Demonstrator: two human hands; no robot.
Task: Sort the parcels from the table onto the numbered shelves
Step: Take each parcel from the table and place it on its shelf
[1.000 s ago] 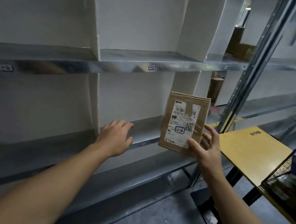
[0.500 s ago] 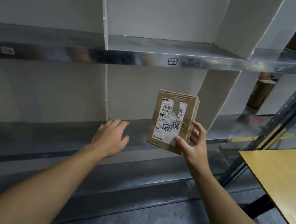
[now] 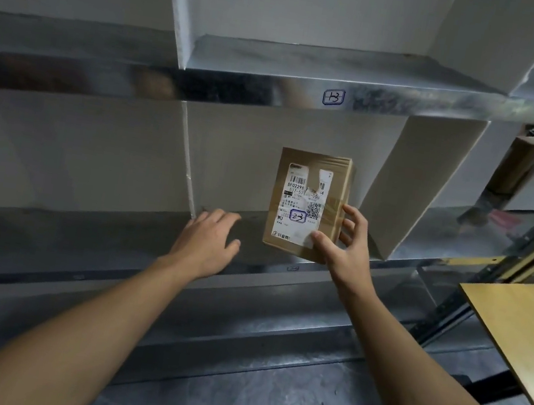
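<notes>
A small brown cardboard parcel (image 3: 306, 205) with a white shipping label, hand-marked 23 in a blue box, is held upright in front of a middle shelf compartment. My right hand (image 3: 343, 248) grips its lower right corner, thumb on the label and fingers round the side. My left hand (image 3: 207, 242) hovers with relaxed fingers over the metal shelf board (image 3: 97, 239), to the left of the parcel, holding nothing. The shelf edge above carries a blue label (image 3: 333, 97) reading 13.
White dividers (image 3: 188, 163) split the metal shelving into compartments. A yellow table corner (image 3: 523, 331) juts in at the right, beside a black slotted upright (image 3: 504, 276). Brown boxes (image 3: 520, 164) sit in a compartment at the far right. Grey concrete floor lies below.
The view has swung left and closer to the shelves. My right hand has carried the parcel toward the middle compartment; my left hand has stayed near the shelf board.
</notes>
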